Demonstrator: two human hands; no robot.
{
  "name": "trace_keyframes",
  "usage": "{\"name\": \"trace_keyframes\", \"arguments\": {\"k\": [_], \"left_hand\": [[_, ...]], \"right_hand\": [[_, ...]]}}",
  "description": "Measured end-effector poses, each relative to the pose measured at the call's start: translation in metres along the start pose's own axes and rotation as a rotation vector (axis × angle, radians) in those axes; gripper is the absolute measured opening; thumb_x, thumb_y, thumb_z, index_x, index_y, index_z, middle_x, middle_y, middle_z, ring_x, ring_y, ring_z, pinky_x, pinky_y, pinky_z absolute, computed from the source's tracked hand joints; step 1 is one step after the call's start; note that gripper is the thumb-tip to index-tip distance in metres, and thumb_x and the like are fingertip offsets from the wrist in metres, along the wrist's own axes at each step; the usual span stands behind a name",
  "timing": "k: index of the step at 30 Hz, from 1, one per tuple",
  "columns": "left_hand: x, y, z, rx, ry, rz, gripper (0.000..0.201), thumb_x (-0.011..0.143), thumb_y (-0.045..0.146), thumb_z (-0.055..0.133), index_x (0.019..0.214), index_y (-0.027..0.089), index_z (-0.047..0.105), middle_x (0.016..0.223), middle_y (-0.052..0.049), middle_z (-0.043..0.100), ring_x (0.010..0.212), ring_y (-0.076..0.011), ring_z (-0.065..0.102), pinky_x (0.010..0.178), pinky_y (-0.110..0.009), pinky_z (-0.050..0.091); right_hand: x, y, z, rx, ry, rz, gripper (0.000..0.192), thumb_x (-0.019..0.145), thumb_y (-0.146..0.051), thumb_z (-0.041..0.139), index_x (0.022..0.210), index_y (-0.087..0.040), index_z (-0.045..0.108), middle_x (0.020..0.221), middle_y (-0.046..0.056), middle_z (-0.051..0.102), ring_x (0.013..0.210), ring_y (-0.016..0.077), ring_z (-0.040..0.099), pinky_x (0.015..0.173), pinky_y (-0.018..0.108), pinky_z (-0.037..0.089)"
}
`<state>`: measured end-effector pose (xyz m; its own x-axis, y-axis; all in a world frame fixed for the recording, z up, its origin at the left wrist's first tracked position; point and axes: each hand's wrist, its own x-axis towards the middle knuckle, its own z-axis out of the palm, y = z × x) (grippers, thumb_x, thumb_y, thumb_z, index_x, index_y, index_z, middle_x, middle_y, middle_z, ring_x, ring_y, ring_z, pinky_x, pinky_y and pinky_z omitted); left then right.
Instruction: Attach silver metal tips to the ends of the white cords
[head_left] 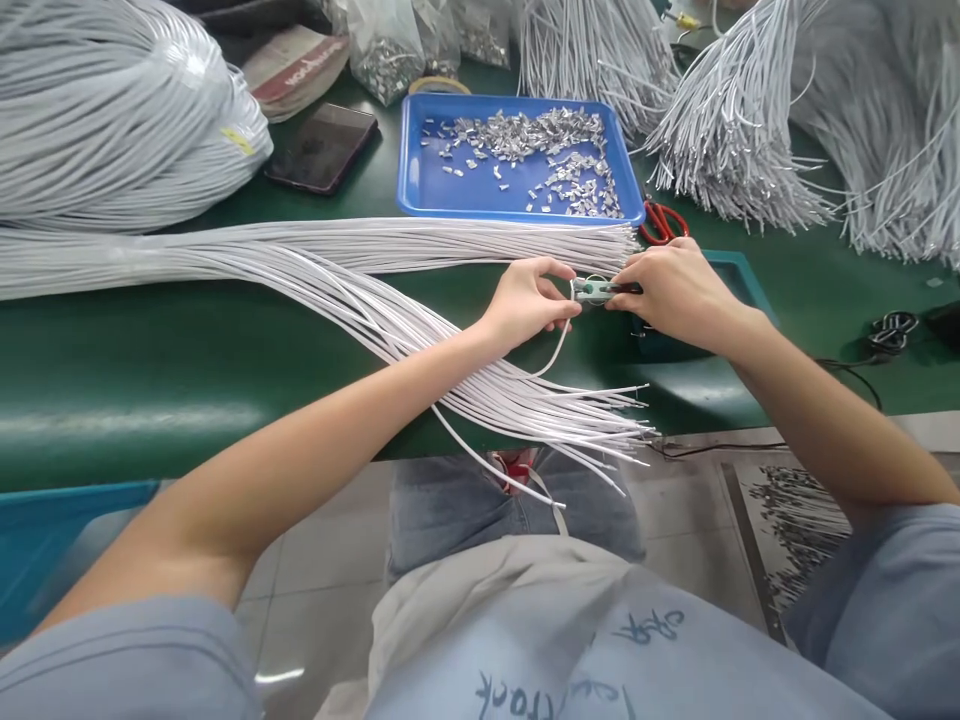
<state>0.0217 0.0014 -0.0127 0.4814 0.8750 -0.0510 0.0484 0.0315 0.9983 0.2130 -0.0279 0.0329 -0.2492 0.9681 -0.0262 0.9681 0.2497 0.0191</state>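
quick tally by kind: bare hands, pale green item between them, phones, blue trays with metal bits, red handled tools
Bare hands: 2 (left hand, right hand)
Pale green item: 1
Phone: 1
Blue tray with metal bits: 1
Red-handled tool: 1
Total: 6

We look from one camera worn on the person's head, facing forward and down. The shirt [540, 640] lies closest to us, along the bottom edge; the left hand [521, 305] and right hand [679, 292] sit farther out, right of mid-frame. Beyond them we see across the green table [150, 370], with tiled floor [330, 570] below.
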Motion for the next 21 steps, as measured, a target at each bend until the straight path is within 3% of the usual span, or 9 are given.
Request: {"name": "trace_keyframes", "arguments": {"k": [6, 10, 14, 21], "left_hand": [[0.0, 0.001, 0.001, -0.007, -0.002, -0.042, 0.03, 0.068, 0.003, 0.074, 0.097, 0.006, 0.065, 0.053, 0.001, 0.065, 0.046, -0.0109, 0.062, 0.044, -0.018, 0.042], [0.0, 0.0, 0.0, -0.027, -0.011, -0.044, 0.033, 0.068, 0.003, 0.074, 0.101, 0.005, 0.066, 0.054, 0.001, 0.066, 0.047, -0.0106, 0.062, 0.045, -0.018, 0.043], [0.0, -0.001, -0.001, -0.022, -0.025, -0.044, 0.033, 0.069, 0.004, 0.073, 0.102, 0.006, 0.067, 0.057, 0.0, 0.068, 0.049, -0.0108, 0.064, 0.046, -0.018, 0.044], [-0.004, 0.002, -0.007, -0.028, 0.015, -0.047, 0.013, 0.071, 0.002, 0.072, 0.08, 0.008, 0.065, 0.054, 0.0, 0.066, 0.048, -0.01, 0.063, 0.045, -0.018, 0.043]], "right_hand": [[-0.002, 0.004, 0.005, -0.003, 0.058, -0.029, 0.022, 0.084, -0.035, 0.065, 0.071, -0.019, 0.072, 0.082, 0.008, 0.073, 0.084, 0.0279, 0.064, 0.085, 0.047, 0.039], [-0.003, 0.013, 0.007, 0.117, 0.143, -0.037, 0.028, 0.088, -0.038, 0.059, 0.096, -0.017, 0.075, 0.103, 0.013, 0.074, 0.104, 0.0338, 0.063, 0.091, 0.051, 0.042], [-0.002, 0.022, 0.01, 0.211, 0.238, 0.029, 0.035, 0.094, -0.031, 0.044, 0.107, -0.017, 0.073, 0.107, 0.015, 0.073, 0.104, 0.0333, 0.063, 0.088, 0.05, 0.047], [-0.002, 0.017, 0.013, 0.246, 0.292, 0.077, 0.039, 0.089, -0.018, 0.041, 0.111, -0.015, 0.074, 0.11, 0.013, 0.073, 0.103, 0.0284, 0.065, 0.092, 0.044, 0.048]]}}
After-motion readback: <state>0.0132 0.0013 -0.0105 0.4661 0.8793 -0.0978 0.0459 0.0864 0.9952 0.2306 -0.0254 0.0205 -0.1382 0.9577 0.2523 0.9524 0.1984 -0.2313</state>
